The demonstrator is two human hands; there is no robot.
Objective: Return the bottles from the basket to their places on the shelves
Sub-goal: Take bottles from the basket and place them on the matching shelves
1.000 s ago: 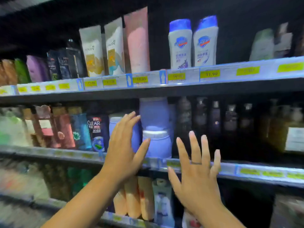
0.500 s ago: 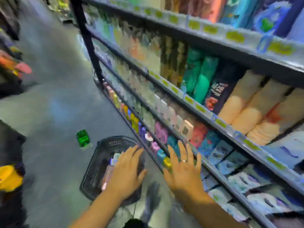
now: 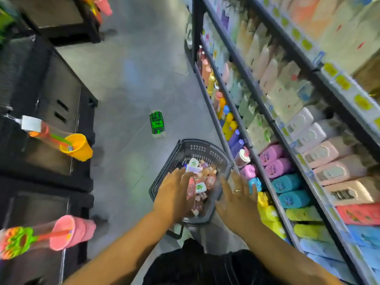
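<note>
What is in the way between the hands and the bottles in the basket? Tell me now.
Nothing visible. The basket is open on top and the bottles lie uncovered. The left hand hovers right over them, and the right hand hovers over the basket's rim.

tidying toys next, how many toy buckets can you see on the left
3. An orange bucket at mid left, a pink bucket at lower left, and a second pink bucket at the top edge. More may be hidden out of frame.
</note>
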